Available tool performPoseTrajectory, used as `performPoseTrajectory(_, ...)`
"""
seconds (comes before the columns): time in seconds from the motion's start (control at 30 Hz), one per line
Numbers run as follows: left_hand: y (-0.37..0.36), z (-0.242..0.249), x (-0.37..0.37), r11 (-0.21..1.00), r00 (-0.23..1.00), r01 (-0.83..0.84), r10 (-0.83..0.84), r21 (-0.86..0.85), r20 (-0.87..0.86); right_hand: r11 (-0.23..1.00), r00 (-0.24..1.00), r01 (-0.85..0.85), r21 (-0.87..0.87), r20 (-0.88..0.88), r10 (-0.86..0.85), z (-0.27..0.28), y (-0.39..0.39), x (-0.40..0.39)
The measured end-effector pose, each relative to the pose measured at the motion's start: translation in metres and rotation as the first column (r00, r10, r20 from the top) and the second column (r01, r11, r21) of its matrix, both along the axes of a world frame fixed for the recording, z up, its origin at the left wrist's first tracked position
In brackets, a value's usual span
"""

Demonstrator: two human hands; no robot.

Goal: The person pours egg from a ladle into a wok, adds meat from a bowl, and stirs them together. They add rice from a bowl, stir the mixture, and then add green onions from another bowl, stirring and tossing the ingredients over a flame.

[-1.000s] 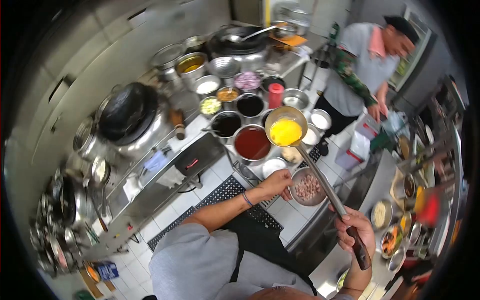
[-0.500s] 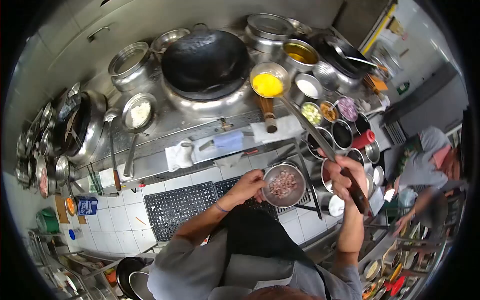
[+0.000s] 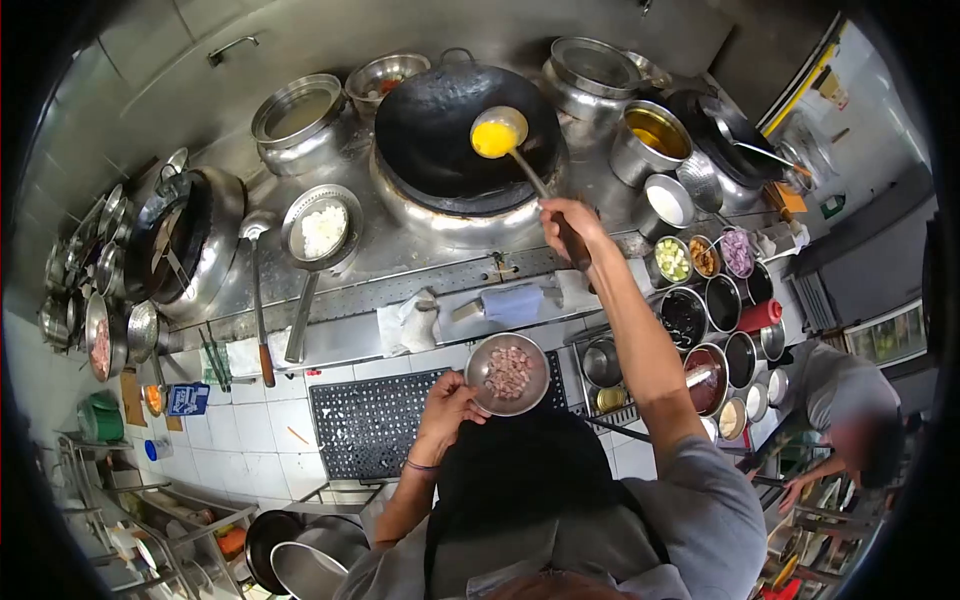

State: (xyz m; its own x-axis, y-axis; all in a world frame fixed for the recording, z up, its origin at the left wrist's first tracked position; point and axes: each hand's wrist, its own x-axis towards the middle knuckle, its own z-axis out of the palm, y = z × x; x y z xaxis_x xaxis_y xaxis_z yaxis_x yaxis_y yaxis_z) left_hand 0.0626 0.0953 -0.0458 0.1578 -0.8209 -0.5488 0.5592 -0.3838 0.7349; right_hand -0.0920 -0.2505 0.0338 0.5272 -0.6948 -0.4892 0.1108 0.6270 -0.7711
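Observation:
My right hand (image 3: 575,228) is closed around the wooden end of a long ladle (image 3: 530,174), reaching forward over the stove. In the ladle's bowl lies bright yellow liquid (image 3: 493,139) that looks like beaten egg. The ladle's bowl overlaps the right part of the big black wok (image 3: 420,130) in this view; the wok's visible inside is dark. Low in front of my apron, my left hand (image 3: 450,407) grips the left rim of a metal bowl (image 3: 540,388). Small pinkish diced meat (image 3: 508,372) covers the bottom of that bowl.
Left of the wok, a strainer (image 3: 295,240) holds white bits. A pot of yellow oil (image 3: 640,165) stands right, above containers of chopped vegetables (image 3: 673,260) and dark sauces (image 3: 684,314). A second wok (image 3: 170,240) sits far left. Another person (image 3: 850,390) is at the right.
My right hand has carried the ladle forward and left from beside the wok to over it. The bowl in my left hand has shifted slightly left in view, as the camera turned.

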Motion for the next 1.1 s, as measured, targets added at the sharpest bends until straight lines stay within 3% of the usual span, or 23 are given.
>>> performPoseTrajectory(0.13, 0.028, -0.003, 0.001, 0.979, 0.978, -0.202, 0.202, 0.004, 0.045, 0.985, 0.99, 0.019, -0.174, -0.136, -0.043, -0.003, -0.024, 0.013)
performPoseTrajectory(0.43, 0.054, 0.0, -0.036, 0.855, 0.853, -0.517, 0.51, 0.039, 0.112, 0.92, 0.993, -0.034, -0.391, -0.121, -0.014, 0.017, -0.038, -0.008)
performPoseTrajectory(0.57, 0.044, 0.011, -0.052, 0.866, 0.864, -0.495, 0.482, 0.074, 0.142, 0.886, 0.99, -0.061, -0.46, -0.139, -0.005, 0.011, -0.044, -0.02)
performPoseTrajectory(0.73, 0.022, 0.018, -0.054, 0.897, 0.89, -0.441, 0.439, -0.012, 0.124, 0.856, 0.988, -0.085, -0.51, -0.153, 0.007, 0.002, -0.048, -0.026)
performPoseTrajectory(0.9, 0.005, 0.023, -0.037, 0.905, 0.9, -0.423, 0.424, -0.04, 0.099, 0.781, 0.963, -0.193, -0.593, -0.266, 0.036, 0.002, -0.039, -0.028)
performPoseTrajectory(1.0, 0.002, 0.011, -0.012, 0.913, 0.91, -0.406, 0.408, -0.047, 0.071, 0.788, 0.969, -0.173, -0.59, -0.245, 0.029, -0.008, -0.028, -0.023)
performPoseTrajectory(1.1, -0.003, 0.007, 0.009, 0.905, 0.903, -0.413, 0.421, -0.098, 0.083, 0.741, 0.928, -0.26, -0.619, -0.372, 0.015, -0.002, -0.017, -0.017)
